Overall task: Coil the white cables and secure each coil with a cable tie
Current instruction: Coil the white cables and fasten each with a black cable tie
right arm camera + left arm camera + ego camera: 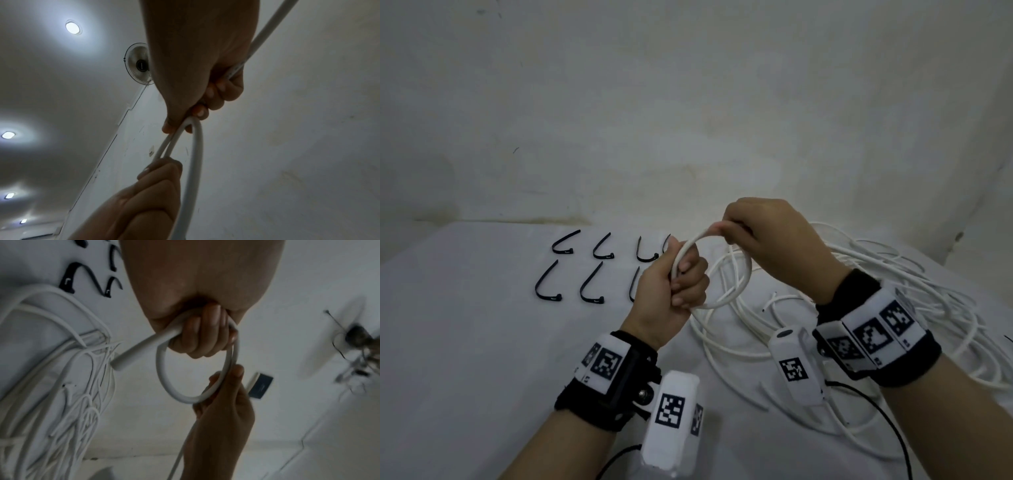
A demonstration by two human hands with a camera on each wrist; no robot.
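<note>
One loop of white cable (pixel 722 270) stands in the air above the counter (pixel 465 342), held between both hands. At the loop's 9 o'clock side the left hand (pixel 671 294) grips it, fingers (pixel 205 337) curled round the cable so that it runs through the fist; in the left wrist view a short cut end of the cable sticks out of the fist toward 8 o'clock. At the loop's 12 o'clock the right hand (pixel 774 240) pinches the cable between thumb and curled fingers (pixel 218 95); the right wrist view shows the strand running through that fist and out toward 1 o'clock, past the wrist. Where the two hands come near each other, two strands of the loop lie side by side, touching.

Beneath and behind the loop, from 3 to 6 o'clock of it in the head view, a loose heap of white cables (pixel 893 308) sprawls over the counter in tangled loops. At 9 o'clock of the hands, black cable ties (pixel 592 267) lie on the counter in two rows, each bent into a hook shape and apart from its neighbours; the ties nearest the left hand are partly hidden behind it. Both wrists wear black bands with white marker blocks (pixel 671 407).
</note>
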